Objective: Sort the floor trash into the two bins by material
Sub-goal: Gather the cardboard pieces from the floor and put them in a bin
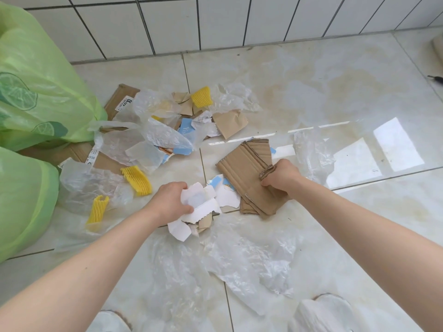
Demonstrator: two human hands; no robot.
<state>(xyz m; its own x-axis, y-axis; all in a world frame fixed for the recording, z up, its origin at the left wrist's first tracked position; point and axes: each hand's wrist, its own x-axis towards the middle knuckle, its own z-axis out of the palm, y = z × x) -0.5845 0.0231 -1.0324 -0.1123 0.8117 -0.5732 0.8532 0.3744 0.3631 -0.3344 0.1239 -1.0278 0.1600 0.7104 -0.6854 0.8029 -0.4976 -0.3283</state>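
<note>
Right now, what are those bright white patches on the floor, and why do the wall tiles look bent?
In the head view, the white patches are window glare mirrored on the glossy floor tiles; the wide-angle lens bows the wall tile lines; clear plastic sheets are hard to outline against the pale floor; both hands look sharp, left hand, right hand.

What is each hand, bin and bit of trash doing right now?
Left hand: fingers closed on white paper scraps.
Right hand: fingers gripping the corrugated cardboard piece, tilted up off the floor.
Near green-bagged bin: standing at the left; opening out of view.
Far green-bagged bin: standing, likewise.
Yellow foam nets: lying on the floor.
Clear plastic bags: crumpled, flat on the tiles.
</note>
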